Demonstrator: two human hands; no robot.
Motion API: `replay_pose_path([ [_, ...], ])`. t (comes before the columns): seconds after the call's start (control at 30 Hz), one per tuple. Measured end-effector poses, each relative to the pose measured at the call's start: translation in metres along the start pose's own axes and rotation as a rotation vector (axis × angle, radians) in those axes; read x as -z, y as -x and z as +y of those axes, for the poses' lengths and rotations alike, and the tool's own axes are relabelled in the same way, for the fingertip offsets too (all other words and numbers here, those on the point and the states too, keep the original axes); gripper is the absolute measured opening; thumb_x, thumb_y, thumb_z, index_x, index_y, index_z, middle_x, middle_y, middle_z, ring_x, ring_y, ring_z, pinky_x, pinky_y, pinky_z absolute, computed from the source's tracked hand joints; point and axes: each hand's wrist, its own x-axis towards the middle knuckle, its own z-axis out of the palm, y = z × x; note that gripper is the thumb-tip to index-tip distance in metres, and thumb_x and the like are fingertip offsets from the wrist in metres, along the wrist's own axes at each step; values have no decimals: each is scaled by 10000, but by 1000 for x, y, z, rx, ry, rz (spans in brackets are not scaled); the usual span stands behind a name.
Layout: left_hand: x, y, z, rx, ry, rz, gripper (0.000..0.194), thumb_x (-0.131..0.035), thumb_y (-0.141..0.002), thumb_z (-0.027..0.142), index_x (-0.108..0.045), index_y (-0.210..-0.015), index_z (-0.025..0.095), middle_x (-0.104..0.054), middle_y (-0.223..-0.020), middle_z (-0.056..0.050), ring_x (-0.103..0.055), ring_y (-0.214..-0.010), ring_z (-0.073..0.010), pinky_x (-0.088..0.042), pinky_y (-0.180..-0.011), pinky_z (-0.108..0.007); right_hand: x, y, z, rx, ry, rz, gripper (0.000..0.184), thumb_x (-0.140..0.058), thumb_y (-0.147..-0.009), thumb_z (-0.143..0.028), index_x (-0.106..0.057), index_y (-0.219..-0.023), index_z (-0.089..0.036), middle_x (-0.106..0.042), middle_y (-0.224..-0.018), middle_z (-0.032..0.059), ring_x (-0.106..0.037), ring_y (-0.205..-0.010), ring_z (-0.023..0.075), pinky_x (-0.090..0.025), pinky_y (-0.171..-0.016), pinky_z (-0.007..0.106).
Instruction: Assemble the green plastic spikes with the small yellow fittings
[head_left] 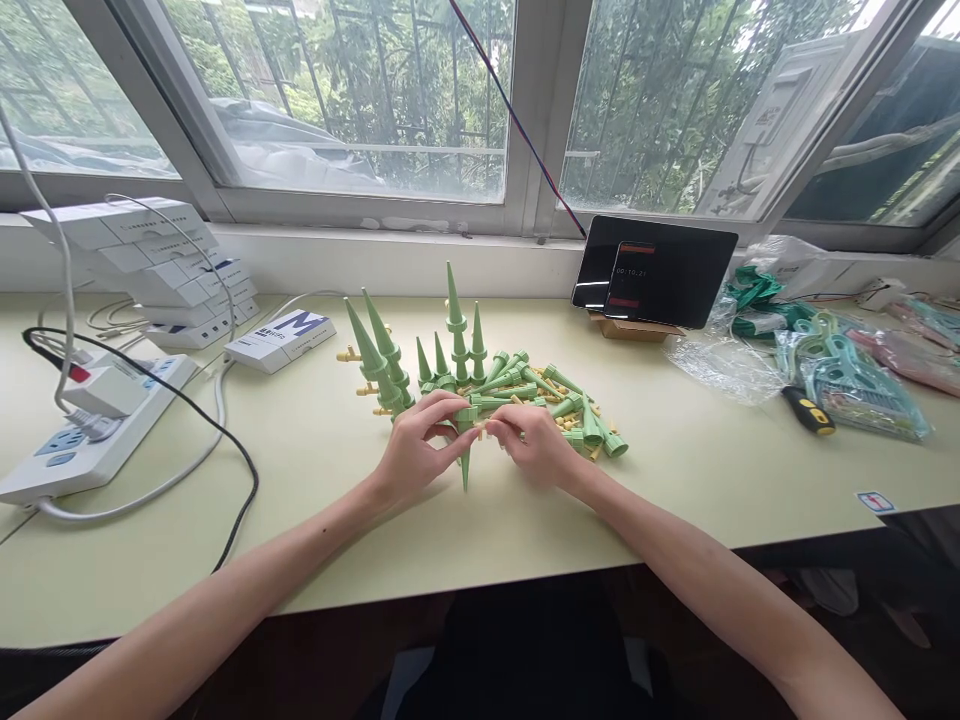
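My left hand (412,445) is closed around a green plant watering spike (466,468), its pointed end hanging downward. At the spike's collar, a small yellow valve (481,431) sticks out to the right. The fingers of my right hand (536,442) pinch at this valve's outer end; their grip is partly hidden. Just behind my left hand stand several upright green spikes (367,345), some with yellow valves (347,355) jutting from their sides. Beyond and beside my right hand lies a loose pile of green spikes (590,425) mixed with yellow valves.
On the left are a power strip (112,425), cables, stacked white boxes (172,270) and a single box (281,340). A tablet (697,270) with a phone (630,280) leans near the window. Plastic bags (862,375) and a black-yellow tool handle (808,410) lie right.
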Motion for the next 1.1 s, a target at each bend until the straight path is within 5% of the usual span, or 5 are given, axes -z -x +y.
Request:
replay_pose_path([
  [0.27, -1, 0, 5, 28, -29, 18, 191, -691, -856, 247, -655, -1033, 184, -621, -999, -57, -595, -683, -93, -617, -595, -234, 1, -1, -2, -84, -39, 3, 450, -394, -1021, -435, -542, -685, -175, -552, -604, -3, -474, -530, 105, -383, -574, 248],
  [0.53, -1, -3, 8, 99, -31, 55, 149, -653, -878, 284, -658, -983, 179, -621, -953, -49, -630, -705, -119, -628, -592, -253, 5, -3, -7, -31, -22, 47, 163, -568, -945, -337, -592, -930, -177, -640, -833, 39, -557, -660, 133, -466, -616, 252],
  [1.1, -2, -1, 6, 29, -46, 29, 136, -645, -881, 231, -653, -1008, 183, -623, -995, -55, -605, -716, -106, -614, -613, -245, 2, -1, -3, -104, -48, -18, 286, -447, -996, -316, -516, -750, -188, -477, -575, -35, -418, -527, 110, -348, -550, 249],
])
